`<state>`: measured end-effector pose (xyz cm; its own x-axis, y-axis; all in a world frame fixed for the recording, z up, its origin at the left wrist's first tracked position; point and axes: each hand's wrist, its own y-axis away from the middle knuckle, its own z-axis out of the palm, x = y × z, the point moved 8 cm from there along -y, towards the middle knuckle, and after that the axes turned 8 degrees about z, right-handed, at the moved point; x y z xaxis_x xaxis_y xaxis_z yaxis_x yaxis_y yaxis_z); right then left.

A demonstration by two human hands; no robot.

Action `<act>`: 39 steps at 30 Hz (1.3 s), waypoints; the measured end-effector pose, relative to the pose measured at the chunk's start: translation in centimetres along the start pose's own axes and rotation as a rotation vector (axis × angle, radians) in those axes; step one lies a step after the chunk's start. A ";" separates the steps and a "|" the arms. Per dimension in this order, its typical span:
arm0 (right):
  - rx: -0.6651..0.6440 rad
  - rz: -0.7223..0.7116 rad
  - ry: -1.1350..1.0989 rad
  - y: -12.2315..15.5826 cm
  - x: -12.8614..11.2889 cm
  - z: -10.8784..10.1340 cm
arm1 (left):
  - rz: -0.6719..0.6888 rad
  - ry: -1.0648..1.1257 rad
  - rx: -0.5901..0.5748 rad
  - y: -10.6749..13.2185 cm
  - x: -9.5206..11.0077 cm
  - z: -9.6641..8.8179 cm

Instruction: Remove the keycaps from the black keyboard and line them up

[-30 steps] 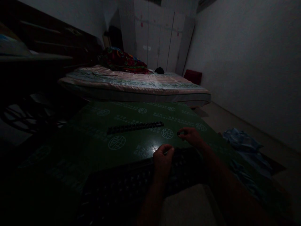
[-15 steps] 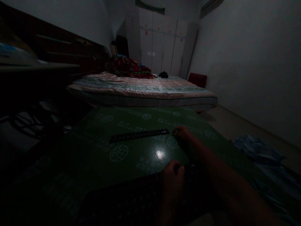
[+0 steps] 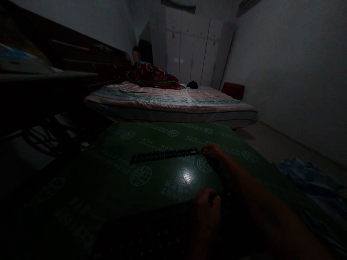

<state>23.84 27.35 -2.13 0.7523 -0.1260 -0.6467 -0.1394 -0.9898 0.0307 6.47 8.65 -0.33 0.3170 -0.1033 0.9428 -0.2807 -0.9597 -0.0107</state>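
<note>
The room is very dark. A row of small dark pieces [image 3: 164,155] lies in a line on a green printed board [image 3: 151,180]. My right hand [image 3: 213,151] reaches to the right end of that row, fingers pinched together on a small dark piece that touches the row's end. My left hand [image 3: 207,207] is closer to me, fingers curled at the far edge of a dark perforated crate [image 3: 151,231], which sits at the board's near edge. What the left hand holds, if anything, is hidden in the dark.
A low bed [image 3: 173,103] with a striped sheet and a red patterned bundle [image 3: 153,75] stands behind the board. A white wardrobe [image 3: 193,54] is at the back wall. Blue cloth [image 3: 309,175] lies on the floor at right. Dark furniture [image 3: 54,72] fills the left side.
My right hand moved forward and left from beside the crate to the right end of the row. The left hand stayed at the crate. The view shifted slightly.
</note>
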 end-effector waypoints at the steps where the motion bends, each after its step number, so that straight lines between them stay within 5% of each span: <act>1: 0.000 0.002 0.000 0.0 0.1 0.0 | 0.000 -0.001 0.001 0.1 0.0 0.0; 22: -0.010 -0.024 0.023 -0.1 0.0 0.2 | 0.065 -0.048 0.020 0.2 0.2 0.0; 35: 0.105 -0.013 -0.018 0.2 0.0 -0.3 | 0.065 -0.065 0.015 0.3 0.4 -0.1; 39: 0.211 0.000 -0.049 1.3 -0.8 -2.0 | 0.087 -0.072 0.031 0.2 0.6 -0.2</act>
<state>24.34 26.00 -0.11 0.7205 -0.1174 -0.6834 -0.2748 -0.9532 -0.1259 6.43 8.50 0.27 0.3572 -0.2037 0.9115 -0.2824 -0.9538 -0.1024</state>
